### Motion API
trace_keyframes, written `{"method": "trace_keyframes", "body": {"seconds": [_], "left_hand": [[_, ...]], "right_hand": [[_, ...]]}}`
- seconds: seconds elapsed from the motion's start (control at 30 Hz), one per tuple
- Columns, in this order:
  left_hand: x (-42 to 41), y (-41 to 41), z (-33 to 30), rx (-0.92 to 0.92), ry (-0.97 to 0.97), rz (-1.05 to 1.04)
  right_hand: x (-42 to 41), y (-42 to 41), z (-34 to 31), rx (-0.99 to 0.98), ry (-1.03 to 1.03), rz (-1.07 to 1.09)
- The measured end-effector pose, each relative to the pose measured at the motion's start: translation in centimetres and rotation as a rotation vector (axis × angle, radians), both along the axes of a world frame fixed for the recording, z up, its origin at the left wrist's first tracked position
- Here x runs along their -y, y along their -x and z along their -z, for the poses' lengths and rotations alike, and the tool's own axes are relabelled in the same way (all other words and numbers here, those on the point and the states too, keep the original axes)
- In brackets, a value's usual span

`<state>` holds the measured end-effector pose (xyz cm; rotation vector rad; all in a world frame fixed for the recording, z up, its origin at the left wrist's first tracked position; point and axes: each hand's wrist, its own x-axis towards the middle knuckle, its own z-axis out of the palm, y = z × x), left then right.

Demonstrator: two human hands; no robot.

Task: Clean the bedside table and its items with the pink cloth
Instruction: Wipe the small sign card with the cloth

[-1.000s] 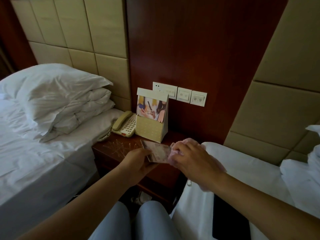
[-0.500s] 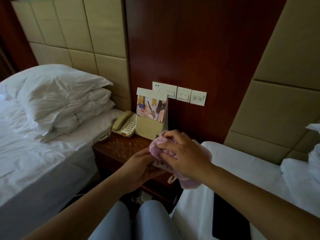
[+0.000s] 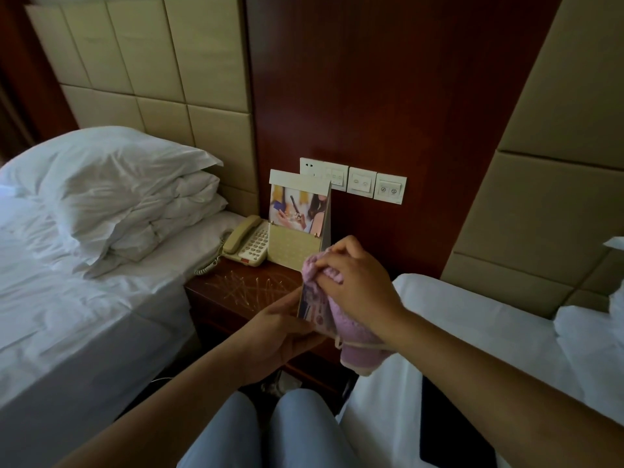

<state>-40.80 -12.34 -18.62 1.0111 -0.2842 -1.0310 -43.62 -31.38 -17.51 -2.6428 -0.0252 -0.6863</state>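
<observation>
Step in hand: wiping one of the table's small items, not the tabletop itself

- Left hand [image 3: 280, 327] grips a small printed card [image 3: 312, 307] by its lower edge, fingers curled under it, thumb side toward the camera; the card is tilted up on edge, lifted off the bedside table [image 3: 236, 292]
- Right hand [image 3: 354, 285] grips the pink cloth [image 3: 351, 336], fingers bunched round its upper fold and pressing it against the card's top and far face; the loose end of the cloth hangs below the wrist, over the table's front edge
- Both hands hover above the right front part of the table, just beside the white bed [image 3: 472, 332] on the right

On the table, untouched by either hand: a beige corded telephone [image 3: 248, 244] at the back left, and a standing desk calendar [image 3: 299, 217] just right of it, against the wood wall panel below the switch plates [image 3: 361, 182]. The tabletop shows pale streaky marks [image 3: 246, 287] across its open middle

Judgement: early to midway. One item is under the cloth; phone, calendar and surface look yet to be done

Next move, as I read it: draw the cloth along the card's face while the left hand keeps a firm pinch, since thin card will bend under pressure. Flip to reach the other face, then set it down clear of the streaked patch so the surface can be wiped

Watch: the calendar stands near the right knuckles and could tip if nudged
</observation>
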Motion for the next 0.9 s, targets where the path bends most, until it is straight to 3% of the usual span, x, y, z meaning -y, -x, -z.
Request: {"method": "trace_keyframes", "body": {"seconds": [0.17,0.37,0.53,0.63,0.7,0.77,0.83,0.9], "left_hand": [[-0.5,-0.2,0.3,0.043,-0.05,-0.041],[-0.2,0.5,0.1,-0.015,-0.009,-0.034],[-0.7,-0.7,0.0,-0.102,0.1,-0.13],[-0.9,-1.0,0.0,-0.044,-0.012,-0.154],[-1.0,-1.0,0.3,0.029,-0.074,-0.209],[-1.0,-0.6,0.7,0.056,-0.125,-0.224],[-0.5,0.2,0.8,0.057,-0.172,-0.202],[0.1,0.7,0.9,0.036,-0.17,-0.195]], "right_hand": [[-2.5,2.2,0.5,-0.077,0.208,-0.246],[-0.5,-0.1,0.3,-0.057,0.015,-0.038],[-3.8,2.2,1.3,-0.071,0.219,-0.177],[-3.7,3.3,2.0,-0.059,0.387,-0.25],[-2.2,3.0,1.9,-0.14,0.338,-0.267],[-0.4,2.2,0.7,-0.221,0.147,-0.138],[1.2,1.1,-0.1,-0.215,0.027,0.018],[1.1,0.4,-0.4,-0.152,0.048,0.07]]}}
